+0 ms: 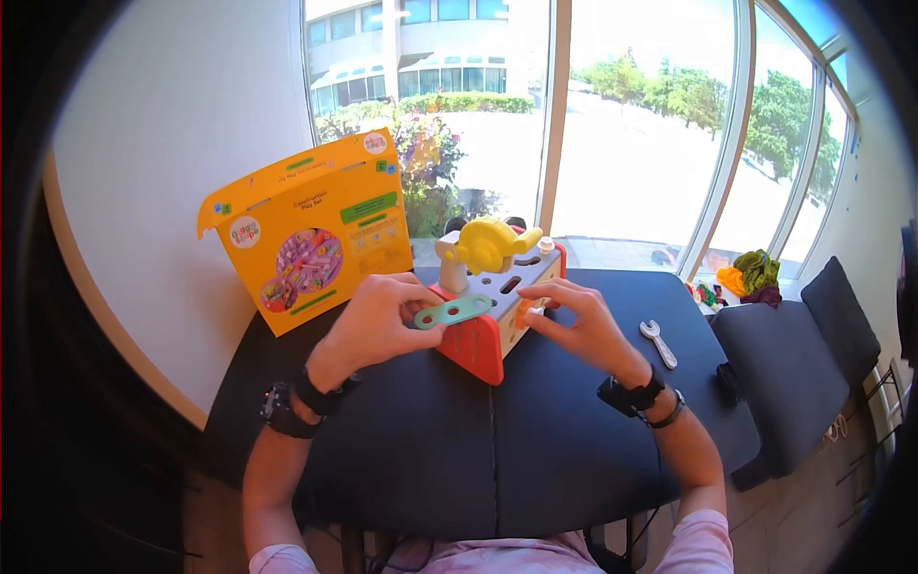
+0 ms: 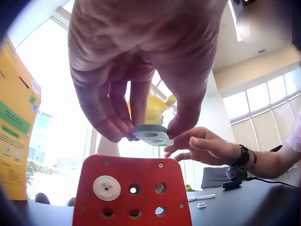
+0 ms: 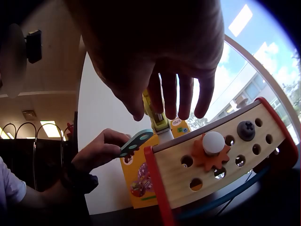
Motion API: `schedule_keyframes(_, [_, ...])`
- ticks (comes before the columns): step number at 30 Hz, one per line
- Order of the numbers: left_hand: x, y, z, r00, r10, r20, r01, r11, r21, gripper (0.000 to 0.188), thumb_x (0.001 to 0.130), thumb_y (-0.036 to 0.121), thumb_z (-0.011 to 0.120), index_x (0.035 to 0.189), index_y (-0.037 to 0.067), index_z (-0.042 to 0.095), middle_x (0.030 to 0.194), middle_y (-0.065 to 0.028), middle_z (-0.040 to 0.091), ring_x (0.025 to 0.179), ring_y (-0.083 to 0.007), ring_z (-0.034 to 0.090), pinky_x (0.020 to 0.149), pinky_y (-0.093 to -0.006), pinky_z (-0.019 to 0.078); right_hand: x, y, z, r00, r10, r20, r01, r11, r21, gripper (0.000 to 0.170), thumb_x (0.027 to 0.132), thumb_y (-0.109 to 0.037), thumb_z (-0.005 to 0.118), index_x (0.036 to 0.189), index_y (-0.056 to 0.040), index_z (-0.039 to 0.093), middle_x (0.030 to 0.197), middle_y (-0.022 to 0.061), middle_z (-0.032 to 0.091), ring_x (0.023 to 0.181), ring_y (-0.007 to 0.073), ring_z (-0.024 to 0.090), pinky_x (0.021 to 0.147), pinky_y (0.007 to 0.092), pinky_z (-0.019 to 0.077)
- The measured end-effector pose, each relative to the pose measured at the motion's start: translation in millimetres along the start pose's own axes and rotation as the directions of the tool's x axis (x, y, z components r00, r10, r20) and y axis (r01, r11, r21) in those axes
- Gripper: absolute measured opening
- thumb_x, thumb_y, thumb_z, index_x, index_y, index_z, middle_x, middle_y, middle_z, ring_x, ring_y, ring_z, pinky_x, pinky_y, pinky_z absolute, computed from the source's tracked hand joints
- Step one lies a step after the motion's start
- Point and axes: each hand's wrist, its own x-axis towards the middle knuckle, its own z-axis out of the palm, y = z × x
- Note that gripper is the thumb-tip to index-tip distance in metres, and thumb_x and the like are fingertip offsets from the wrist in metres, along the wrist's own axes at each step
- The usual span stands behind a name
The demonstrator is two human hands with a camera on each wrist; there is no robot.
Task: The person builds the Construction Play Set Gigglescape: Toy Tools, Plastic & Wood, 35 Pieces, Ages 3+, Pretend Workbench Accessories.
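My left hand [image 1: 371,316] pinches a teal strip with holes [image 1: 453,311] between thumb and fingers, above the red end panel [image 2: 131,188] of a toy toolbox. My right hand [image 1: 579,323] is by the box's wooden side, its fingers loosely extended near an orange gear [image 3: 201,159]. Nothing shows between those fingers in the right wrist view. A white round-headed peg [image 3: 214,142] sits in the gear's centre. Farther along this side is a dark grey screw [image 3: 246,131]. A yellow toy piece [image 1: 488,246] stands on top of the box.
A white toy wrench [image 1: 658,344] lies on the black table [image 1: 402,450] to the right, and a small white nut [image 2: 201,205] sits near it. An orange-yellow carton [image 1: 368,225] stands at the left. Beyond the table's right edge are dark chairs [image 1: 784,373].
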Motion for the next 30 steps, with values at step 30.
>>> schedule_keyframes(30, [19, -20, 42, 0.966, 0.155, -0.207, -0.157, 0.988, 0.010, 0.033, 0.088, 0.027, 0.092, 0.113, 0.007, 0.085, 0.086, -0.0062, 0.074, 0.074, -0.0159, 0.063, 0.069, -0.0306, 0.0528, 13, 23, -2, 0.998, 0.050, -0.046, -0.053, 0.997, -0.055, 0.018, 0.099, -0.010, 0.082, 0.116, -0.0042, 0.083, 0.116, 0.0073, 0.084, 0.099, 0.0197, 0.080, 0.084, 0.0311, 0.0627])
